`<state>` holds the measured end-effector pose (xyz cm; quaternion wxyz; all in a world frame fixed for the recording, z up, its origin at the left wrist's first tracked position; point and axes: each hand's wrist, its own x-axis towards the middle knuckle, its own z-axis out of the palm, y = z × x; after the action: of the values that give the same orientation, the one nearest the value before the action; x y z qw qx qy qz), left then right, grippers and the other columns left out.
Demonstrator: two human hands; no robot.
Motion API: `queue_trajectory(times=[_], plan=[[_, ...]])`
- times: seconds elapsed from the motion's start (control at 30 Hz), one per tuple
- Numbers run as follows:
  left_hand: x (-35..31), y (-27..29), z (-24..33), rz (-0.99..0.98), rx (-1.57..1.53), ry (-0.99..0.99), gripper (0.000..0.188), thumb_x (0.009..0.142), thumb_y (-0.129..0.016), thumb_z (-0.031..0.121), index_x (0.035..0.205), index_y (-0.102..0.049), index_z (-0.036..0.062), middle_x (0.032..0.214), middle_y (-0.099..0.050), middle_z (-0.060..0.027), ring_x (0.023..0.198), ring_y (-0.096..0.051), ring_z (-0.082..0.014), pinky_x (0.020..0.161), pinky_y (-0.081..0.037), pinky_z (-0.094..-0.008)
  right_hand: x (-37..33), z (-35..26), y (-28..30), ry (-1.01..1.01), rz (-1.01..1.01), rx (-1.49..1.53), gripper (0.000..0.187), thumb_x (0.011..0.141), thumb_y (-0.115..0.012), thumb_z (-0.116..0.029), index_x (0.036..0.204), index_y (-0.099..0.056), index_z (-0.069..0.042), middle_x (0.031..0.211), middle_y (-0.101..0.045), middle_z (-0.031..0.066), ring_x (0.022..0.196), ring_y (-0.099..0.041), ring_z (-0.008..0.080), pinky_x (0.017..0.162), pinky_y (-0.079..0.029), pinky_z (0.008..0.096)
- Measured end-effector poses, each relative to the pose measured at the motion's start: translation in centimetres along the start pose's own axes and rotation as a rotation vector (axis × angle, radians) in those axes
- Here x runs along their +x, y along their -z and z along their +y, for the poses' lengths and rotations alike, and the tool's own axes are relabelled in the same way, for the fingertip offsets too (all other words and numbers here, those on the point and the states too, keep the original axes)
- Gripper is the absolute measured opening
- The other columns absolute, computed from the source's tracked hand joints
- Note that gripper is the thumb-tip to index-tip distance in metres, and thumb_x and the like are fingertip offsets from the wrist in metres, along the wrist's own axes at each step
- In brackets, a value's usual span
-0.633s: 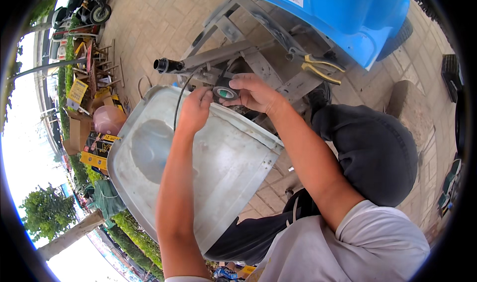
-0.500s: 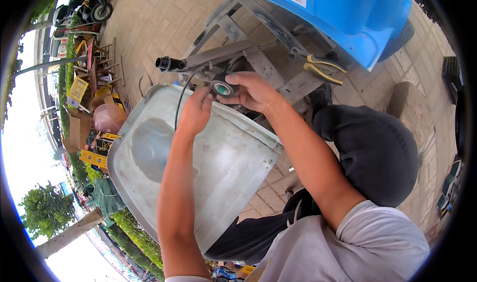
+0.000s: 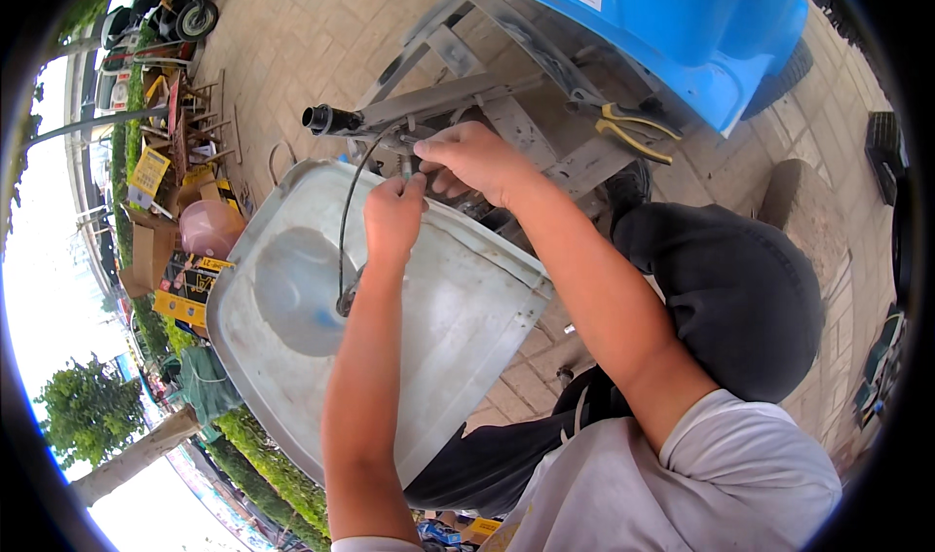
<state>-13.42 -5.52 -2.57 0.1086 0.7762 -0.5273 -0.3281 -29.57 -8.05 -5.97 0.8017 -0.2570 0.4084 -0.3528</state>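
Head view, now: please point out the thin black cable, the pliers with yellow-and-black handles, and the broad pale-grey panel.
Thin black cable (image 3: 344, 226): head view, middle of its curved length.
Pliers with yellow-and-black handles (image 3: 628, 144): head view, lower handle.
Broad pale-grey panel (image 3: 458, 294): head view, bare flat surface.

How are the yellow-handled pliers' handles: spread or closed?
Spread: the pliers' handles stand clearly apart, with a gap between them. The jaws are too small to judge.
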Motion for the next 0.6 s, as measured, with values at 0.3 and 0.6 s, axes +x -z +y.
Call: queue_trajectory(times=[0.3, 0.6], plan=[[2.1, 1.2, 1.4, -0.248, -0.332, 0.313, 0.030, 0.093, -0.059, 0.028, 0.075, -0.057, 0.0051, 0.060, -0.049, -0.0008, 0.047, -0.039, -0.0094, 0.042, -0.028, -0.0250, 2.0, 7.4, 0.2, 0.202, -0.050, -0.096, 0.031, 0.080, -0.075, -0.011, 0.106, -0.066, 0.003, 0.096, -0.068, 0.0085, 0.087, -0.060, 0.0152, 0.078, -0.048, 0.0297], [2.0, 2.2, 0.6, -0.194, -0.237, 0.075, 0.025, 0.090, -0.064, 0.022, 0.091, -0.066, -0.0027, 0.066, -0.057, -0.0037, 0.057, -0.051, -0.0110, 0.051, -0.040, -0.0274, 2.2, 6.8, 1.2, -0.033, -0.041, 0.074, 0.032, 0.087, -0.072, -0.025, 0.103, -0.067, 0.002, 0.098, -0.067, 0.0079, 0.093, -0.063, 0.0175, 0.081, -0.054, 0.0347]])
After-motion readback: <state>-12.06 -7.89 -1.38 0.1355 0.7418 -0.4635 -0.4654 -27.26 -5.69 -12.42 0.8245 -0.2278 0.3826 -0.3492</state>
